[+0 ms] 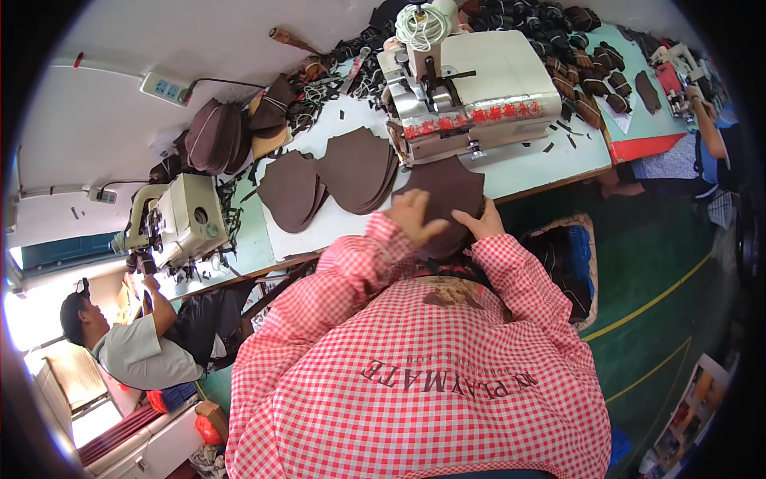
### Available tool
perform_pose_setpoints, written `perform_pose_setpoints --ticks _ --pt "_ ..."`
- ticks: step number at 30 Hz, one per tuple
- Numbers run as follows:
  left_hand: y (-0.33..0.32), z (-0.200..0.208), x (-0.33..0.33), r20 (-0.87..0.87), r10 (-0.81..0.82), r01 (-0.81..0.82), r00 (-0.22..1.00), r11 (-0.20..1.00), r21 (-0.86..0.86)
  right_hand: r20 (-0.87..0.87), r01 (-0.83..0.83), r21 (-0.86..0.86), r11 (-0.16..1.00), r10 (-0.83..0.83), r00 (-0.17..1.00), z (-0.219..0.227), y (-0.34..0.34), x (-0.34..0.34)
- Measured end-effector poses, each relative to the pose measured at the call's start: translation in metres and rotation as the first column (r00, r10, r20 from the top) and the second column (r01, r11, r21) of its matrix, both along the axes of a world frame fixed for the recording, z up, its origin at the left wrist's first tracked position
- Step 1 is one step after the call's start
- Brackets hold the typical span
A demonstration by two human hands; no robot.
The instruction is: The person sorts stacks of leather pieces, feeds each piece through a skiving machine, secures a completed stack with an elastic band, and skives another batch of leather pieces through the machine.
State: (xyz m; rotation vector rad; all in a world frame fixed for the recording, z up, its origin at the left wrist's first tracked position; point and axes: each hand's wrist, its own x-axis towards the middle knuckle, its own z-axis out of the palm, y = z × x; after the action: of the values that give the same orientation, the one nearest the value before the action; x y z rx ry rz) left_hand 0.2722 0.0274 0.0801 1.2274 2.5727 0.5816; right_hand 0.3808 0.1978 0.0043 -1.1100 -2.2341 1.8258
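Note:
A dark brown shaped leather piece [448, 191] lies at the table's front edge, its far edge against the front of a white sewing-type machine [479, 96]. Over its left side my left hand [413, 217] is open, fingers apart and slightly blurred; whether it touches the leather I cannot tell. At the near right edge, my right hand [481, 222] grips the piece, thumb on top and the other fingers mostly hidden. To the left lie two fanned stacks of like pieces, a nearer-middle stack [357, 169] and a farther-left stack [291, 190].
Black scraps [315, 104] and bundled leather parts [610, 68] crowd the table's back. A second machine [187, 219] stands left, where a person in a grey shirt [148, 351] works. Another person's arm [706, 120] shows far right. A lined basket [589, 263] stands right of me.

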Motion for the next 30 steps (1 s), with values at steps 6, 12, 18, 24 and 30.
perform_pose_setpoints --ticks 6,12,18,24,30 --pt "0.018 -0.019 -0.015 0.283 -0.042 0.016 0.958 0.995 0.095 -0.113 -0.15 -0.243 0.958 0.125 0.986 0.051 0.003 -0.019" --pt "0.026 -0.006 -0.009 0.277 0.009 -0.012 0.961 1.0 0.007 -0.12 -0.189 -0.266 0.945 0.162 0.979 0.045 0.007 -0.017" --pt "-0.003 -0.065 -0.027 0.823 0.09 -0.333 0.561 0.935 0.125 0.142 -0.147 0.061 0.987 0.137 0.98 0.047 -0.003 -0.026" --pt "0.024 -0.021 -0.003 0.334 0.059 -0.088 0.941 0.994 0.072 0.206 -0.172 0.105 0.98 0.147 0.967 0.043 0.001 -0.027" --pt "0.017 -0.015 -0.016 0.489 0.009 -0.056 0.872 0.995 0.081 -0.042 -0.187 -0.113 0.976 0.183 0.982 0.036 0.014 -0.018"
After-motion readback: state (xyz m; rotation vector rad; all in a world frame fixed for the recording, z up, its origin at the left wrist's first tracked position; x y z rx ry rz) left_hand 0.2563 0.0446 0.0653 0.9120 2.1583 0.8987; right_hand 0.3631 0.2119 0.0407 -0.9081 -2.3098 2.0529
